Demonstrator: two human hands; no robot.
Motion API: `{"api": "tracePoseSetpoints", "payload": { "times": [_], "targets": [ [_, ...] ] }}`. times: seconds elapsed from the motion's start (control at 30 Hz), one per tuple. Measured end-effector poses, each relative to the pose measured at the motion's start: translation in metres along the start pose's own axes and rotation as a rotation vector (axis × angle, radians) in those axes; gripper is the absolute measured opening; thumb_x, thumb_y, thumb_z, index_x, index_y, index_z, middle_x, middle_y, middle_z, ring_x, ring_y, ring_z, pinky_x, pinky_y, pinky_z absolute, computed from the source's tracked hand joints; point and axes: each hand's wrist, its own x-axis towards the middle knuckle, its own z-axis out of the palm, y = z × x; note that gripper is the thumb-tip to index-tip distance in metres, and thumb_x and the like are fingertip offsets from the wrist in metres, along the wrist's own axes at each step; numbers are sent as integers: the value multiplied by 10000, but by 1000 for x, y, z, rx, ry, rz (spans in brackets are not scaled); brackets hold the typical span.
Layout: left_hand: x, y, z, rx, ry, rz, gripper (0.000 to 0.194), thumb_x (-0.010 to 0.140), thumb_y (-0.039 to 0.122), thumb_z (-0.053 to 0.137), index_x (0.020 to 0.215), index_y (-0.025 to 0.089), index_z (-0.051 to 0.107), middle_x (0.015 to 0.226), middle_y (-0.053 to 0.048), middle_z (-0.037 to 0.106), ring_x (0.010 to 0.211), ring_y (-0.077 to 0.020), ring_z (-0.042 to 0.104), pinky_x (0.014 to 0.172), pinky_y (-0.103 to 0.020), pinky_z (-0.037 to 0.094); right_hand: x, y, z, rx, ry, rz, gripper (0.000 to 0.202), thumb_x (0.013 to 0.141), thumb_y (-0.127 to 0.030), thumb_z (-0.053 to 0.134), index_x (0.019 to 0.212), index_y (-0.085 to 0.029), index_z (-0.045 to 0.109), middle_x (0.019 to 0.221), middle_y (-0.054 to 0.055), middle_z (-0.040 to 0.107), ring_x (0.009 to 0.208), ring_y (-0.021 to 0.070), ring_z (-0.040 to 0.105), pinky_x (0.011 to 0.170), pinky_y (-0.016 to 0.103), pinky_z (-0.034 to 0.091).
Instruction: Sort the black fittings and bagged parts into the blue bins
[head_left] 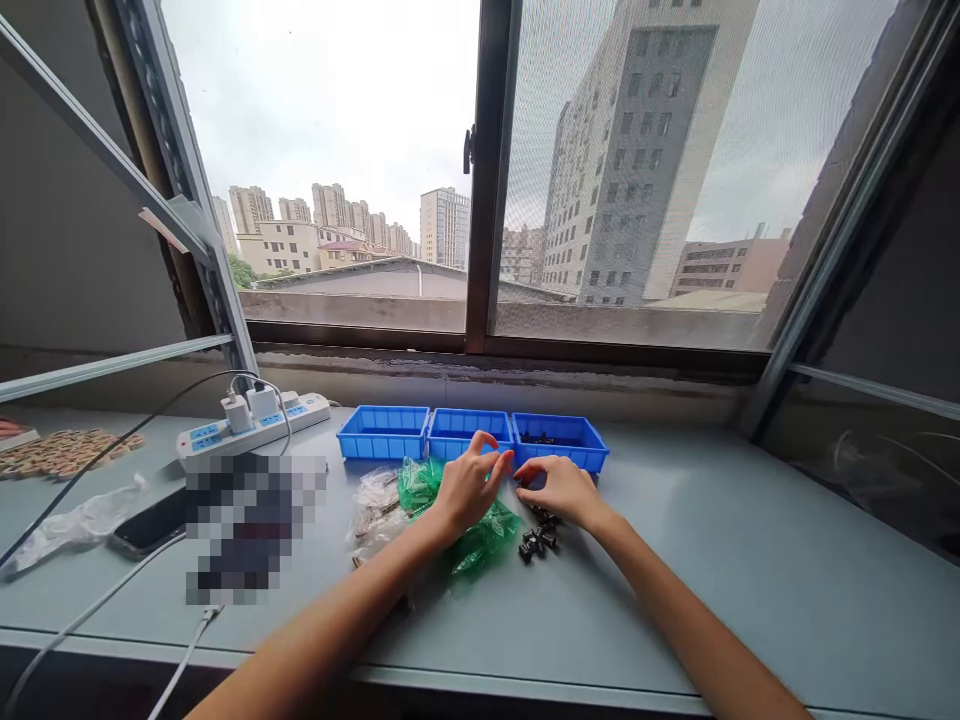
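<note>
My left hand is raised over a green plastic bag, its fingers bent and drawn together near the tips. Close beside it on the right, my right hand has thumb and forefinger brought together, pointing left. What lies between the fingertips of either hand is too small to make out. Below the right hand, several small black cylindrical parts lie in a loose pile on the table. Clear plastic bags with small parts inside lie left of the green one.
Three blue bins stand in a row behind my hands; the right bin holds dark parts. On the grey table to the left are a power strip, a phone, cables and a pile of tan pieces. Metal posts flank the window.
</note>
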Motion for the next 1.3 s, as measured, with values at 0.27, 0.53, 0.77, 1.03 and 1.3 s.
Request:
{"api": "tracePoseSetpoints", "payload": {
  "times": [0.27, 0.53, 0.77, 1.03, 1.3],
  "targets": [
    [-1, -1, 0, -24, -4, 18, 519, 949, 387, 191, 868, 230, 679, 1062, -27, 531, 759, -126, 609, 689, -241, 459, 0, 0, 2, -41, -14, -19, 186, 647, -279, 611, 796, -268, 722, 824, -25, 723, 826, 190, 645, 628, 256, 391],
    [-2, 2, -4, 7, -32, 4, 503, 951, 374, 195, 847, 215, 661, 1089, -29, 530, 767, -136, 620, 682, -247, 454, -1, -3, 4, -89, 8, -38, 203, 705, -258, 573, 842, -289, 719, 945, -21, 705, 926, 209, 621, 684, 280, 399],
    [-1, 3, -3, 38, -29, 0, 416, 942, 366, 274, 860, 207, 650, 1109, -20, 539, 697, -113, 614, 640, -237, 448, 4, 2, 8, 63, 172, -42, 212, 769, -356, 513, 814, -272, 703, 920, 13, 698, 815, 221, 626, 632, 305, 401],
    [-1, 4, -1, 25, -9, -21, 269, 892, 376, 409, 992, 234, 614, 1137, -25, 530, 713, -129, 620, 627, -254, 463, 16, 8, 12, 719, 229, -4, 350, 635, -493, 571, 756, -176, 653, 792, 63, 683, 515, 128, 516, 496, 271, 375],
    [1, 2, 2, 13, -6, -3, 271, 879, 440, 446, 1018, 246, 574, 1100, -6, 531, 761, -154, 631, 599, -243, 453, 13, 1, 9, 882, 110, 81, 456, 530, -560, 631, 737, -156, 673, 737, 38, 646, 418, 45, 372, 374, 199, 223]
  ]
}}
